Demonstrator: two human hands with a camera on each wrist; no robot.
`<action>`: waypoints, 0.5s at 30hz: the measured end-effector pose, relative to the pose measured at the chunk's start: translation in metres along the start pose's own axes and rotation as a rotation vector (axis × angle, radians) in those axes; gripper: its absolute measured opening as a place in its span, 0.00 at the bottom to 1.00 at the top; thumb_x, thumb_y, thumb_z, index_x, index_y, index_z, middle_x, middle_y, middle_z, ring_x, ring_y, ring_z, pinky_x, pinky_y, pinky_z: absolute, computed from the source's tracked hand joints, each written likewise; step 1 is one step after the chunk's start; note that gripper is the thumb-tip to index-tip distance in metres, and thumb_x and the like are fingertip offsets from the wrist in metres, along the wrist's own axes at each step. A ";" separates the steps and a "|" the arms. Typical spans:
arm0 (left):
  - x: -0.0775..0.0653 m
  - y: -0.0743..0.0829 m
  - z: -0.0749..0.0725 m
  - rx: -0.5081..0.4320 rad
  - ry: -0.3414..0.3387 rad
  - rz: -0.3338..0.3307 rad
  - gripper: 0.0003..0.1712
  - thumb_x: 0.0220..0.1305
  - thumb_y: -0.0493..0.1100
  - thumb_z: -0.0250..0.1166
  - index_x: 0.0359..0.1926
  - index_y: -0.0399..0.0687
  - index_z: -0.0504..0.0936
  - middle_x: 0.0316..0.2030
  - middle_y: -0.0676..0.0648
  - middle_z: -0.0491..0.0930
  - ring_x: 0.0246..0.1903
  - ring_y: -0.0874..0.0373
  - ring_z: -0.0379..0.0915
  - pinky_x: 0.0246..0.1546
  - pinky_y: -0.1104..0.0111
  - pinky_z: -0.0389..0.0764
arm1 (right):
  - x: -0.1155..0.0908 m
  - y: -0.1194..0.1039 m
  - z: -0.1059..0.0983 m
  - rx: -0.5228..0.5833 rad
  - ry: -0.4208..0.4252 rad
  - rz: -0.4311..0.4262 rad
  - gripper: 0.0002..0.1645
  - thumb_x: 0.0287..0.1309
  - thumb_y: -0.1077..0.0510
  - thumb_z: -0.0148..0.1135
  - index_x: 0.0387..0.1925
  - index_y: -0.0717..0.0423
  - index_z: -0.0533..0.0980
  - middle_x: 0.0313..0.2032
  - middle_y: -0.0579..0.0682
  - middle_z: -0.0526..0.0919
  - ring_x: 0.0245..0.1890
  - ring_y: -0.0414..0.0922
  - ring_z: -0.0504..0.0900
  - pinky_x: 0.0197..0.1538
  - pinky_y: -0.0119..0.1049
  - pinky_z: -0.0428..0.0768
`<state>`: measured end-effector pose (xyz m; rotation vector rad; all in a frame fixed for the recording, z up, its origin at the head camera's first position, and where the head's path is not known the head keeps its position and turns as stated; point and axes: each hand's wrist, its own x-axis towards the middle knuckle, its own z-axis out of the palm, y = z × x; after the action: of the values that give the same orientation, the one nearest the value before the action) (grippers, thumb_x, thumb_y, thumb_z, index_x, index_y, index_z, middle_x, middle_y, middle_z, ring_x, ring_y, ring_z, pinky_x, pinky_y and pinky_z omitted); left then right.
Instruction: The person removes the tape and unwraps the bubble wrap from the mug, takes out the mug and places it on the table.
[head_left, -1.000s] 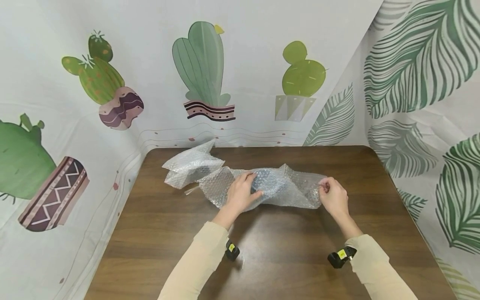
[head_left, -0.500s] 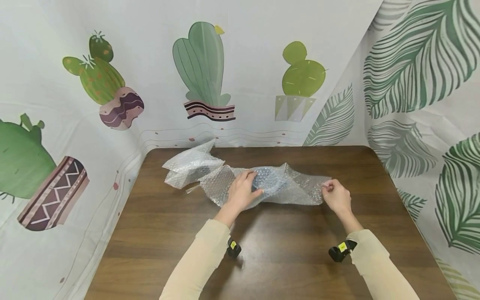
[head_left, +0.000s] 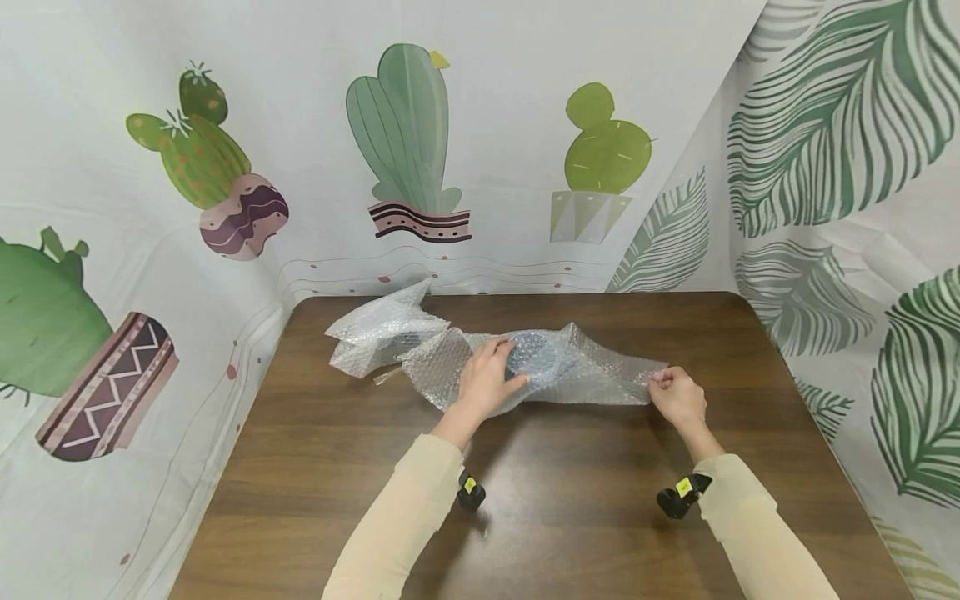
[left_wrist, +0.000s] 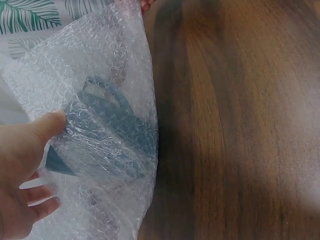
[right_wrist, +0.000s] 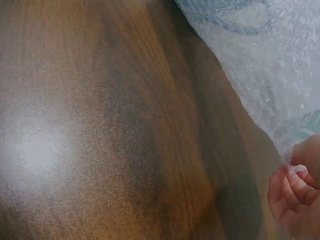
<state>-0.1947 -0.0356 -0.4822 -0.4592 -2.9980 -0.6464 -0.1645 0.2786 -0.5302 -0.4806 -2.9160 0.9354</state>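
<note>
A blue mug (left_wrist: 102, 120) with a looped handle lies on its side inside a sheet of bubble wrap (head_left: 611, 379), showing blurred through the plastic. My left hand (head_left: 482, 383) grips the covered mug from its left end, thumb on the near side and fingers over the far side. In the left wrist view, a bare bit of the mug's rim pokes out below the thumb. Off to the right, my right hand (head_left: 678, 398) pinches a gathered corner of the sheet between thumb and fingers, drawing it out taut.
Another crumpled heap of bubble wrap (head_left: 386, 333) sits at the back left of the brown wooden table (head_left: 570, 500), beside the sheet's left end. Behind the table's back edge hangs a white cloth (head_left: 510, 100) printed with cacti and leaves.
My right hand has moved slightly right and nearer, pulling the corner of the bubble wrap out farther and narrower. My left hand stays on the mug with only a slight shift.
</note>
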 end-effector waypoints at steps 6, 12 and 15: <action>0.003 0.000 0.001 0.002 -0.011 -0.009 0.39 0.52 0.59 0.66 0.63 0.53 0.67 0.64 0.49 0.64 0.62 0.51 0.61 0.59 0.58 0.68 | 0.001 0.004 0.002 0.003 -0.010 0.031 0.19 0.56 0.54 0.51 0.40 0.67 0.71 0.39 0.64 0.81 0.42 0.64 0.77 0.40 0.55 0.71; 0.003 0.000 0.000 0.003 -0.007 -0.006 0.39 0.52 0.59 0.66 0.63 0.52 0.67 0.64 0.49 0.64 0.61 0.51 0.62 0.59 0.58 0.68 | -0.002 0.007 0.003 -0.004 -0.023 0.069 0.17 0.55 0.53 0.51 0.38 0.64 0.72 0.40 0.62 0.82 0.42 0.62 0.77 0.41 0.54 0.71; 0.004 0.000 0.001 0.003 -0.006 -0.004 0.39 0.52 0.59 0.66 0.63 0.53 0.67 0.64 0.49 0.64 0.61 0.51 0.62 0.59 0.58 0.67 | -0.003 0.009 0.003 -0.017 -0.025 0.075 0.17 0.55 0.52 0.52 0.37 0.64 0.72 0.40 0.62 0.82 0.42 0.63 0.77 0.40 0.53 0.71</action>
<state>-0.1988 -0.0343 -0.4825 -0.4551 -3.0059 -0.6413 -0.1600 0.2826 -0.5379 -0.5878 -2.9491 0.9320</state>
